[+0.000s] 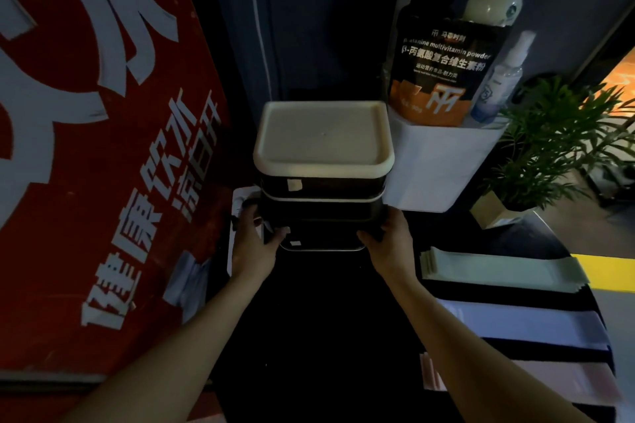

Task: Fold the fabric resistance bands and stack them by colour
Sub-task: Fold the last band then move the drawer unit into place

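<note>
Both my hands hold a stack of dark lidded containers (pixel 323 203) topped by a cream lid (pixel 323 137). My left hand (pixel 256 237) grips the stack's lower left side and my right hand (pixel 386 240) grips its lower right side. On the dark table at the right lie several flat fabric bands in layered piles: pale green bands (pixel 501 271) farthest, lilac bands (pixel 522 323) in the middle, pink bands (pixel 567 385) nearest. Dark bands show between and under them.
A large red sign (pixel 96 148) with white characters stands at the left. A white bin (pixel 443 165) behind the stack holds a black powder pouch (pixel 443 69) and bottles. A potted plant (pixel 556 141) stands at the far right.
</note>
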The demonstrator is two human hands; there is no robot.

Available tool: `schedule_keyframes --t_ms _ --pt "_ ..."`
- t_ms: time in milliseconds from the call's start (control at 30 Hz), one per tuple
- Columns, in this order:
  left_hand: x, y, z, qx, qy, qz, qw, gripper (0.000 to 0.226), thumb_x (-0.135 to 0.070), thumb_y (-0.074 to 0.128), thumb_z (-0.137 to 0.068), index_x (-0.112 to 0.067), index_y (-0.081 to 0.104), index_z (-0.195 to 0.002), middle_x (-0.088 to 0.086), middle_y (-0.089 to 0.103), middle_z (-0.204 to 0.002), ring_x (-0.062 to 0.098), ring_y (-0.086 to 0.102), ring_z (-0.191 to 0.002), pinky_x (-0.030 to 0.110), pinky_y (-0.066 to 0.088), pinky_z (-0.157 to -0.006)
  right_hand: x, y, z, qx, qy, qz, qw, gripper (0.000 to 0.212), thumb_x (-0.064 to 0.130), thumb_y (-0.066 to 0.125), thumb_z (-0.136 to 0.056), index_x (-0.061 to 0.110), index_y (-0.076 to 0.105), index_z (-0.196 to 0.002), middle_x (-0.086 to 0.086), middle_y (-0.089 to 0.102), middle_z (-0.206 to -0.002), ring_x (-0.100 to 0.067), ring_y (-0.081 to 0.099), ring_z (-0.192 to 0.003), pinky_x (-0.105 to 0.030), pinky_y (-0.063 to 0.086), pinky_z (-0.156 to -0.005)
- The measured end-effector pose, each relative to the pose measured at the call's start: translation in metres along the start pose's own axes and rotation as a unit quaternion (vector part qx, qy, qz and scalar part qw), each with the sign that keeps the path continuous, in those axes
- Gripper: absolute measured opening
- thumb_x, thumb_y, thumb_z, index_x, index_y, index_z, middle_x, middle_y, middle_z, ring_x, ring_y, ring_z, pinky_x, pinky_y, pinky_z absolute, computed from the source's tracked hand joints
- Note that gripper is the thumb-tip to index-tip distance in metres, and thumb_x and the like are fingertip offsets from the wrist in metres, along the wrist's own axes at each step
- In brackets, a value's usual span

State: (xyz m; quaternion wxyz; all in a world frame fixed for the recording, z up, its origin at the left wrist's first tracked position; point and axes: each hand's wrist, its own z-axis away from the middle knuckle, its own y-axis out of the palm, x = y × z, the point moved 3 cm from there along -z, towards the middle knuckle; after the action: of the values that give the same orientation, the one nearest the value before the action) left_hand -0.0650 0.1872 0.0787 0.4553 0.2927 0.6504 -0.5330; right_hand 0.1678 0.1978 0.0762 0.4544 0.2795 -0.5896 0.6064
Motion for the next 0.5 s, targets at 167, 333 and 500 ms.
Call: schedule_keyframes --t_ms 167,333,500 --pt "0.001 -0.012 0.023 0.001 -0.016 -0.005 1.0 0.068 -0.013 0.074 -0.079 -0.01 0.037 -0.136 0.0 0.048 -0.13 0.014 0.045 -0.12 0.029 0.036 -0.104 -0.005 -0.002 0.022 -0.011 0.0 0.015 1.0 0.055 0.015 0.07 -0.073 0.012 0.045 -0.122 -0.008 0.052 -0.115 -0.025 0.055 -0.105 -0.043 0.048 -0.092" --pt "-0.001 -0.02 0.04 0.025 -0.013 0.004 1.0 0.061 -0.013 0.071 -0.081 -0.013 0.039 -0.133 -0.011 0.046 -0.117 0.007 0.044 -0.112 0.028 0.037 -0.101 -0.009 -0.002 0.039 -0.012 0.006 0.015 1.0 0.053 0.012 0.068 -0.073 0.011 0.044 -0.12 -0.01 0.049 -0.114 -0.027 0.054 -0.101 -0.043 0.048 -0.088" --pt "0.002 -0.025 0.046 0.037 -0.022 -0.008 0.999 0.055 -0.017 0.069 -0.083 -0.015 0.042 -0.131 -0.006 0.047 -0.12 0.009 0.044 -0.112 0.029 0.037 -0.099 -0.015 -0.002 0.046 -0.012 0.009 0.016 1.0 0.052 0.014 0.07 -0.07 0.015 0.042 -0.115 -0.01 0.052 -0.112 -0.027 0.055 -0.102 -0.048 0.048 -0.09"
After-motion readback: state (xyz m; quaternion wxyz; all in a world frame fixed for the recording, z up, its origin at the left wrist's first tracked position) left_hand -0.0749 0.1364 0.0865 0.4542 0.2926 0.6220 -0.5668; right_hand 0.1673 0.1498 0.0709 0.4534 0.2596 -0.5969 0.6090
